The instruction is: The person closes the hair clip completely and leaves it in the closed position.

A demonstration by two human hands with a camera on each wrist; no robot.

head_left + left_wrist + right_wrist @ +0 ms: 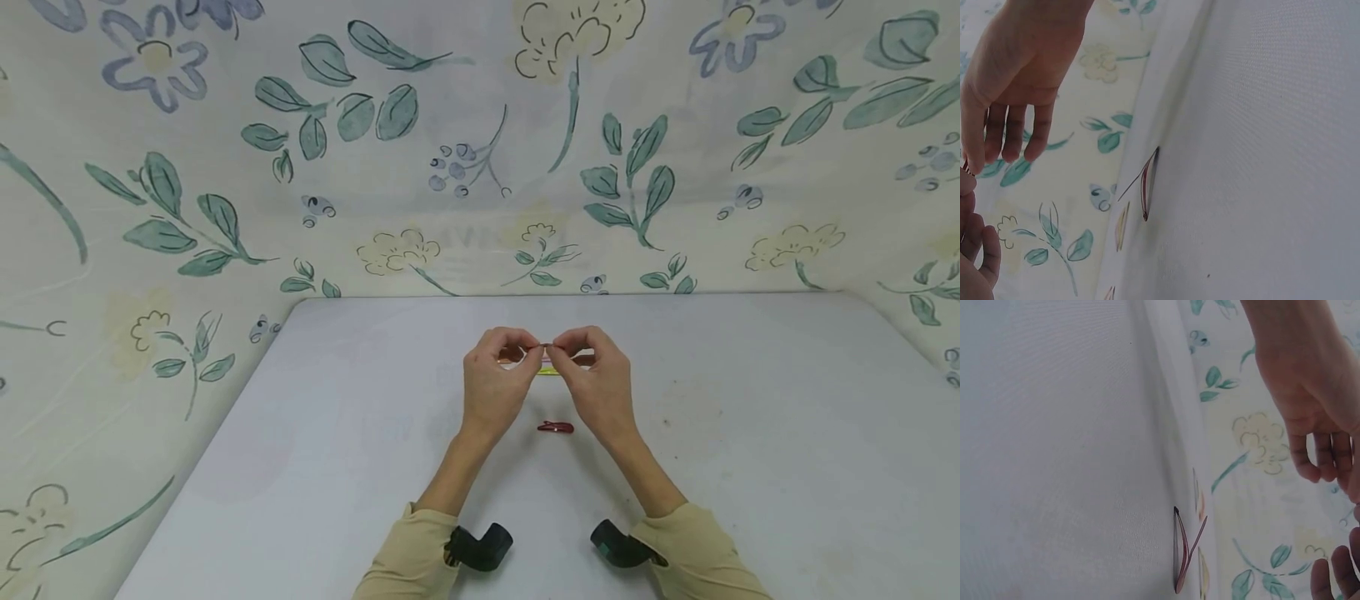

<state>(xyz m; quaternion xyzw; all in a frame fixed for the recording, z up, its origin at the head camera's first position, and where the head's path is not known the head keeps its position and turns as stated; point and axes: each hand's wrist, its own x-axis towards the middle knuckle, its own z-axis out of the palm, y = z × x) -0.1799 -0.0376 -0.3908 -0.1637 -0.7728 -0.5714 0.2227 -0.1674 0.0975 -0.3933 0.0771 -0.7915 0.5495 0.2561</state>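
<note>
Both hands meet over the table, fingertips close together. My left hand (495,383) pinches one end of a small, thin dark-red hair clip (966,166), and my right hand (600,385) pinches the other end. Fingers hide most of this clip. Below the hands, nearer the person, a red snap hair clip (556,427) lies on the table. In the right wrist view this red clip (1184,559) stands sprung apart, its two parts forming a V. Behind the fingers lies a yellow-green clip (550,372), with a pinkish clip (547,361) just beyond it, partly hidden.
The white tabletop (337,433) carries a few small dark specks on its right side. A cloth with flowers and leaves (480,250) hangs behind the table and along its sides. Black curved wrist mounts (483,547) stick out from both beige sleeves (412,554).
</note>
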